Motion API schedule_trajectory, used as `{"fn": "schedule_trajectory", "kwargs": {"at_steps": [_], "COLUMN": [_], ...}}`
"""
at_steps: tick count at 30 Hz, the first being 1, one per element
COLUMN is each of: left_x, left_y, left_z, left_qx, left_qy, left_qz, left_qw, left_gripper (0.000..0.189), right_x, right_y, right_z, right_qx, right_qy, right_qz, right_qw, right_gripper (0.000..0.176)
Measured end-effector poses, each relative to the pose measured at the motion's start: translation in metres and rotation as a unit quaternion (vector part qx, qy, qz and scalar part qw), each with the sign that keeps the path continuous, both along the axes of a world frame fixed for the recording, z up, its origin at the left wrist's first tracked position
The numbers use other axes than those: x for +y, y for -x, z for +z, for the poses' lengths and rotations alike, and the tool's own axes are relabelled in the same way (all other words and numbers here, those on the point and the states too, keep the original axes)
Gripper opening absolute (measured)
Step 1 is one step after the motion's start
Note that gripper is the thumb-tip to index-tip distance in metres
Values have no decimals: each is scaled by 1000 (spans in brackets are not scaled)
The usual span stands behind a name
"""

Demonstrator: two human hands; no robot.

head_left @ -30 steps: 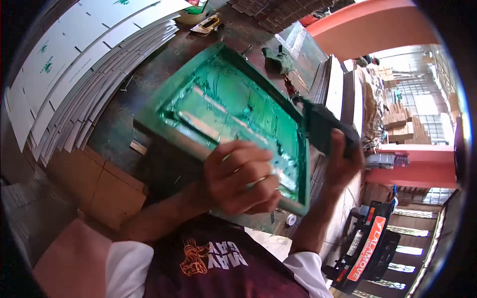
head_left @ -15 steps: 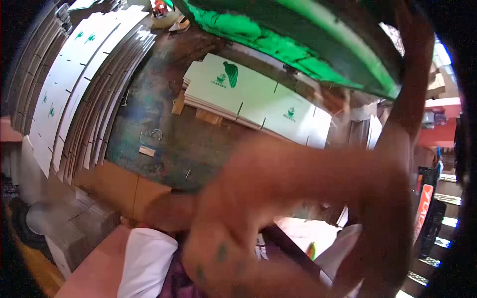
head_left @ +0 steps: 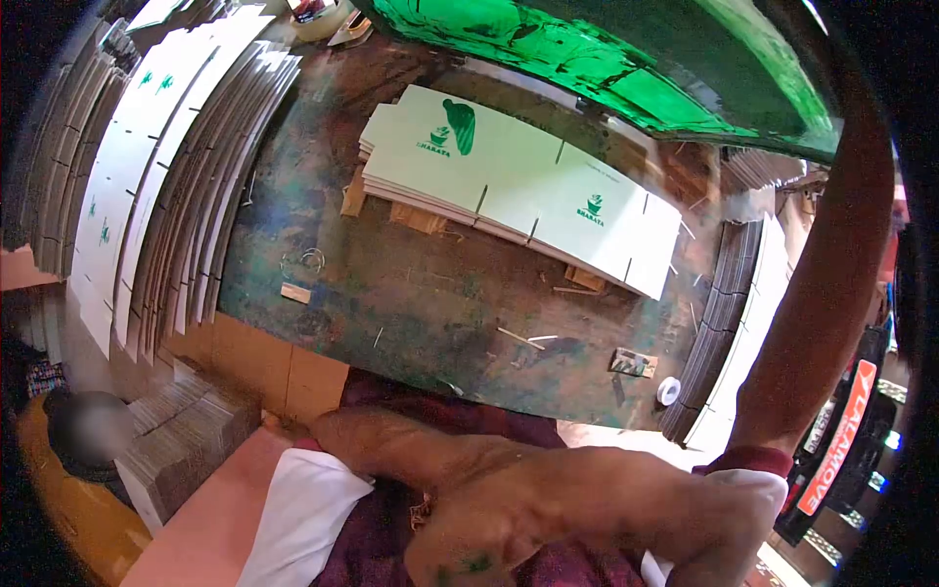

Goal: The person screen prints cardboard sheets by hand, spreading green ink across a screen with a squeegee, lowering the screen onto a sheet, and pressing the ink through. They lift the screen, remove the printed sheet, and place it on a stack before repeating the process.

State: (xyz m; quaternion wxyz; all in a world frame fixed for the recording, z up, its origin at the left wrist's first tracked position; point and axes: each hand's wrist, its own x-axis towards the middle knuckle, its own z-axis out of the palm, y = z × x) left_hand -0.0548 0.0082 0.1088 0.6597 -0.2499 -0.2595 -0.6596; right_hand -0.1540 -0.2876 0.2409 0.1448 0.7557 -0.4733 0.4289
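My right arm (head_left: pixel 822 303) reaches up along the right side beside a raised frame with a green screen (head_left: pixel 675 103); its hand is beyond the view's edge. My left arm (head_left: pixel 587 494) is bent across my body at the bottom, with green marks on the skin near the lower middle. Its fingers cannot be made out, nor anything they may hold. Beyond the arms, a stack of flat white cardboard sheets (head_left: pixel 533 181) with green printing lies slantwise on the dark, stained table (head_left: pixel 391 284).
More flat sheets (head_left: pixel 137 186) are piled at the left, others (head_left: pixel 734 303) at the right. A tape roll (head_left: pixel 668 391) and a small block (head_left: pixel 634 362) lie near the table's front edge. A person (head_left: pixel 90 430) is at lower left beside stacked cardboard (head_left: pixel 186 440).
My left arm, blurred across the middle before, has dropped toward my body. My right arm appears farther right. The tape roll and the table's right front part now show.
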Motion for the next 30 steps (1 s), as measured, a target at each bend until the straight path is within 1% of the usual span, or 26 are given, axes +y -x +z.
{"fn": "schedule_trajectory", "kwargs": {"at_steps": [1,3,5,6,8,9,11,12,14,15,16,18,19,21,23,26,28,30], "left_x": [0,1,1,2,2,2,3,3,5,6,7,9,10,13,15,16,12,12], "left_y": [0,0,0,0,-2,-2,-1,-1,-2,-2,-2,-3,-3,-3,-2,-5,-6,-6], "left_z": [0,1,1,1,0,1,1,1,1,0,0,0,1,1,0,-2,-4,-3], "left_qx": [8,22,36,40,40,42,44,48,52,53,55,61,64,68,70,62,61,66], "left_qy": [0,1,3,5,5,9,11,12,12,13,12,12,13,11,7,16,20,21], "left_qz": [-2,-8,-18,-20,-21,-22,-24,-25,-25,-23,-20,-17,-16,-15,-1,-23,-29,-26], "left_qw": [1000,1000,999,999,999,999,999,998,998,998,998,998,998,998,998,998,997,997], "left_gripper": [52,55,57,58,61,62,65,66,69,71,72,75,76,79,81,86,87,81], "right_x": [13,13,-6,-10,-13,-10,-3,-2,0,10,25,45,51,43,6,1,-1,-3], "right_y": [-5,-6,2,5,4,2,0,0,-3,-6,-7,-30,-51,-48,-4,-3,0,0], "right_z": [-16,-16,7,8,5,4,1,2,3,-3,-11,-9,3,9,5,1,4,5], "right_qx": [4,10,-6,-7,-27,-27,-62,-61,-84,-84,-44,-3,-76,-146,-55,-68,-57,-46], "right_qy": [67,136,1,4,12,17,-26,-24,-75,-75,-15,46,-32,-107,-64,-32,-38,-44], "right_qz": [75,148,13,13,79,79,109,109,113,115,143,170,43,-85,40,77,68,59], "right_qw": [995,979,1000,1000,996,996,992,992,987,987,989,984,996,980,996,994,995,996], "right_gripper": [56,57,54,54,49,49,45,45,48,48,49,51,52,53,53,54,54,54]}}
